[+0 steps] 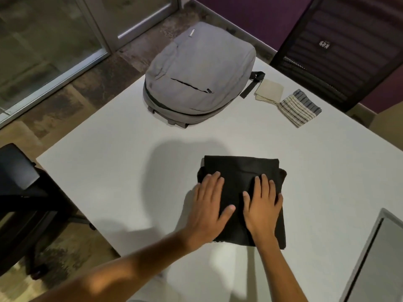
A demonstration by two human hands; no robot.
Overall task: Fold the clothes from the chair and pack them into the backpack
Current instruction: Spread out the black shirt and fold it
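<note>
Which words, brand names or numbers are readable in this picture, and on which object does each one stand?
Nothing can be read.
Small label near the top of the grey backpack: too blurred to read.
Tag at the end of its front pocket zip: too small to read.

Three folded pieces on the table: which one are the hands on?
The black garment, nearest the person; both hands press flat on it. The beige cloth and striped cloth lie untouched beside the backpack.
</note>
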